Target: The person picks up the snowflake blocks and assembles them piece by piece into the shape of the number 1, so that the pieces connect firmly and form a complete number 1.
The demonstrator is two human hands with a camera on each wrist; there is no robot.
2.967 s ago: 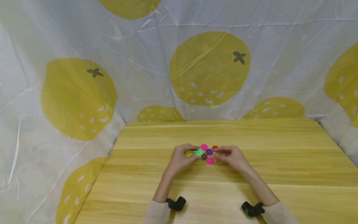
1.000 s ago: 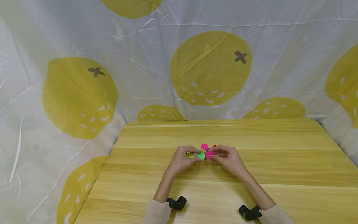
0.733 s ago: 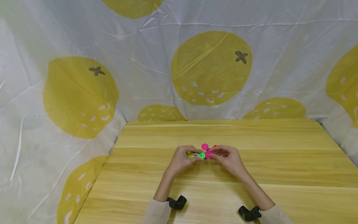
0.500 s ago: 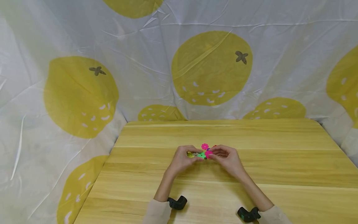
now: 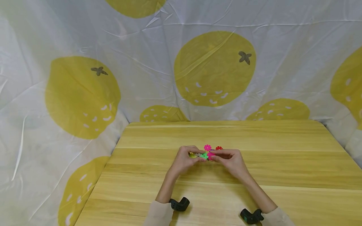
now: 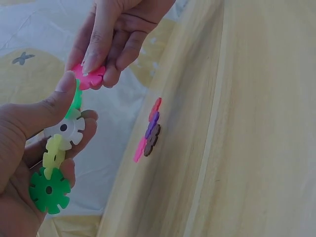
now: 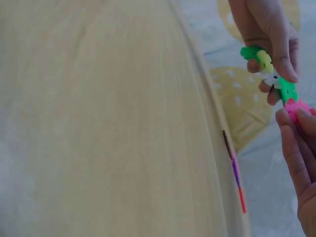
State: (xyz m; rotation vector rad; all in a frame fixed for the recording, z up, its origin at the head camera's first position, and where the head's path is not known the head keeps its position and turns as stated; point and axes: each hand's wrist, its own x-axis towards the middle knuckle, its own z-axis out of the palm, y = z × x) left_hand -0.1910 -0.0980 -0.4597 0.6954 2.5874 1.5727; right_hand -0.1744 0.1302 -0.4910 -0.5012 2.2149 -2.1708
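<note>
My left hand (image 5: pixel 182 160) holds a chain of notched plastic snowflake discs, clearest in the left wrist view. The chain runs from a dark green disc (image 6: pixel 49 191) through a yellow disc (image 6: pixel 53 157) and a white disc (image 6: pixel 69 131) to a bright green disc (image 6: pixel 75 101), which sits under the left thumb. Between thumb and fingers my right hand (image 5: pixel 233 160) pinches a pink disc (image 6: pixel 90 79). Its edge meets the bright green disc; whether their slots are engaged I cannot tell. Both hands are raised above the table.
On the wooden table (image 5: pixel 158 138) beyond the hands lie a red disc (image 6: pixel 155 109), a purple disc (image 6: pixel 152 124), a brown disc (image 6: pixel 152 140) and another pink disc (image 6: pixel 140 150). A lemon-print cloth (image 5: pixel 147 75) hangs behind the table.
The near pink disc has gone from the table into my right hand and up against the bright green disc. Lately the right fingers have straightened slightly, showing more of the red disc.
</note>
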